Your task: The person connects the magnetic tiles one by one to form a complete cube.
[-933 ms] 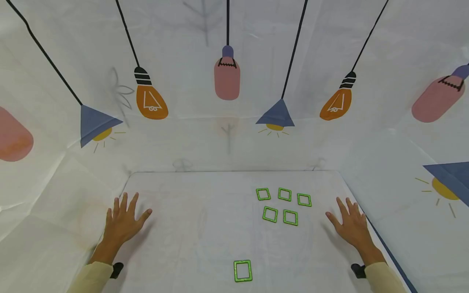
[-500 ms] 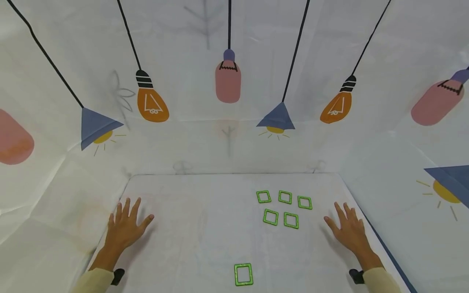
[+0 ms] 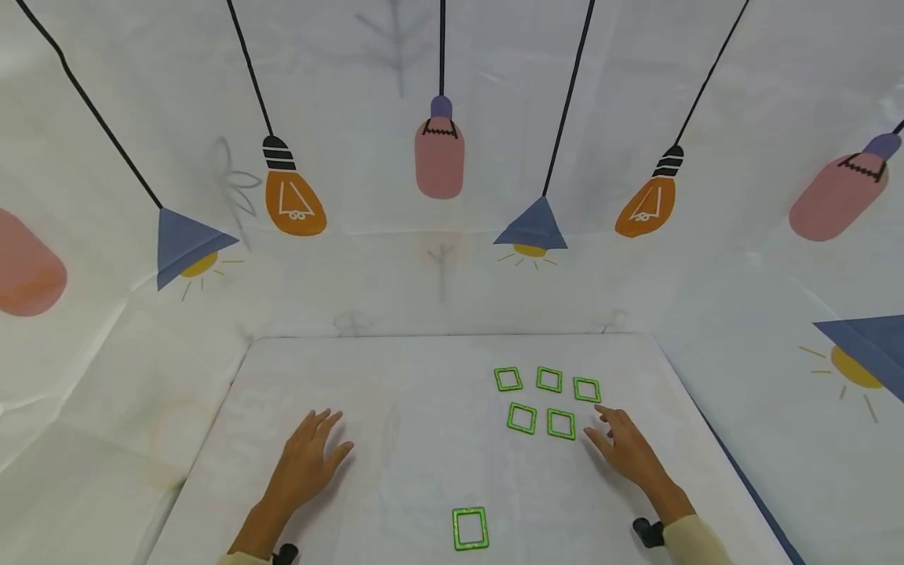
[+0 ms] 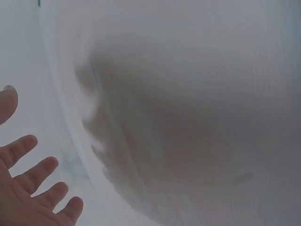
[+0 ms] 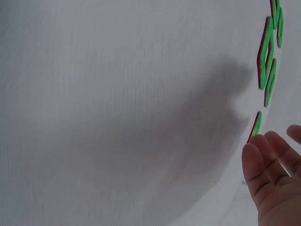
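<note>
Several green square frames lie flat on the white table (image 3: 410,439). A cluster sits right of the middle; its rightmost upper square (image 3: 587,379) is closest to my right hand (image 3: 625,451). That hand hovers beside the cluster, fingers relaxed and a little bent, holding nothing. In the right wrist view, the fingers (image 5: 268,162) appear just in front of one green square (image 5: 256,125). My left hand (image 3: 305,463) is over the left part of the table with fingers loosely spread and nothing in them. One separate green square (image 3: 470,528) lies near the front, between the hands.
White sheeting (image 3: 353,275) printed with lamps and bulbs rises behind the table and at both sides. The table's right edge (image 3: 741,463) shows a dark blue border. Each wrist wears a small black device, such as the right one (image 3: 648,533).
Both hands have moved inward from the table's sides. The right hand has come left, close to the cluster of squares, its fingers less spread. The squares lie where they were.
</note>
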{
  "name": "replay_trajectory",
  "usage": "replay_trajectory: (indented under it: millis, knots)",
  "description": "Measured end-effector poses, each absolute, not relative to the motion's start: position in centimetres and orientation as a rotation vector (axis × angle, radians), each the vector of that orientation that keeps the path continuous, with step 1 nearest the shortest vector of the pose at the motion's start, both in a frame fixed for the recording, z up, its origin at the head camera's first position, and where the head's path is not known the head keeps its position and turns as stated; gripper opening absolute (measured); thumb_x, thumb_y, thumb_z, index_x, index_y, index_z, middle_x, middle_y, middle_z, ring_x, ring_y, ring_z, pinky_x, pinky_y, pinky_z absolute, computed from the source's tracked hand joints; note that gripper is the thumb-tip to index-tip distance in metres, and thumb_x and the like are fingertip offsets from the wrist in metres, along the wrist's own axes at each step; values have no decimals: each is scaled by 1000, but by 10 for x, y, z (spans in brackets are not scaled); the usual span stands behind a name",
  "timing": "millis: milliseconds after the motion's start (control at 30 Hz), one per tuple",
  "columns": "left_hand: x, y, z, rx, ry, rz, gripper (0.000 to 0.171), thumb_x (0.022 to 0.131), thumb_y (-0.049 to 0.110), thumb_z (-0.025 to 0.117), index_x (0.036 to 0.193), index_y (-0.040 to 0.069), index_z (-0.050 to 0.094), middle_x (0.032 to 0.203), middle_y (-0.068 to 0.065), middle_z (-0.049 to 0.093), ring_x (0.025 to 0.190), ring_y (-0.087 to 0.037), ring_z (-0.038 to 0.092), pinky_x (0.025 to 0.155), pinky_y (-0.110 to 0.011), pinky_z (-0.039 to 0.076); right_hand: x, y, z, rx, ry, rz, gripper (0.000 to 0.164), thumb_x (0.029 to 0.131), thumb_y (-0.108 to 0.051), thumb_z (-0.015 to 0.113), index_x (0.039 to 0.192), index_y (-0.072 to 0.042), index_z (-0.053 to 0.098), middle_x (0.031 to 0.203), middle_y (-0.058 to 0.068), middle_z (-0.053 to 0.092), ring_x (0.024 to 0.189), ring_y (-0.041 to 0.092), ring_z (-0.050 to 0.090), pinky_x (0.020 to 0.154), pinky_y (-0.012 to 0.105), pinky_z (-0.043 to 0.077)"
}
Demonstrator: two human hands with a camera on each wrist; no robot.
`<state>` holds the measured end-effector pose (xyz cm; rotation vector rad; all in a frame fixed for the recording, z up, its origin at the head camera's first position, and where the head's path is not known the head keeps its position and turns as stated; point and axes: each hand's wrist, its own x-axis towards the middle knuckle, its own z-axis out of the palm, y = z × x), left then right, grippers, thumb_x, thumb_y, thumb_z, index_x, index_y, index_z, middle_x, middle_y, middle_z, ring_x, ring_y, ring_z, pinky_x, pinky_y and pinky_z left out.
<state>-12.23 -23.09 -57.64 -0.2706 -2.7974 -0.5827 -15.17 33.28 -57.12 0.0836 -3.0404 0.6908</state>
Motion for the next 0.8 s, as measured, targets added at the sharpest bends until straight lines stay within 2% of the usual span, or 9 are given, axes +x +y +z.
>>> replay_trajectory:
  millis: [200,367,567,667,800]
  knots:
    - [-105,-184,-583,-354,-2845,-743,46,90,35,75,127,12,64,129,-9,66,127,-36,58,103,-58,49,-162,315,-582,105,-3076,790,56,93,-26,72,137,4,52,121,16,56,99,24,59,83,43,56]
    - [-94,-150,-589,-401,-2866,-916,41,90,37,74,125,15,66,128,-3,65,126,-29,58,104,-54,49,-171,310,-586,144,-3076,820,63,91,-27,74,138,8,50,121,16,54,100,24,57,87,45,54]
    - [-79,-111,-594,-535,-2915,-1028,52,91,50,68,128,14,64,132,-6,64,131,-37,52,106,-63,42,-182,307,-587,167,-3117,817,71,87,-34,78,138,8,50,122,18,54,104,27,54,91,49,51]
    - [-70,-95,-597,-611,-2904,-1031,61,86,57,69,127,11,65,132,-10,63,133,-43,49,106,-68,38,-185,304,-587,168,-3133,833,67,85,-31,80,134,7,55,122,18,54,105,28,52,90,49,50]
    - [-62,-81,-603,-650,-2911,-1012,71,77,65,73,126,14,66,138,-10,58,137,-46,42,110,-70,31,-186,304,-589,135,-3133,847,58,84,-25,81,129,4,59,120,16,54,102,26,52,86,44,50]
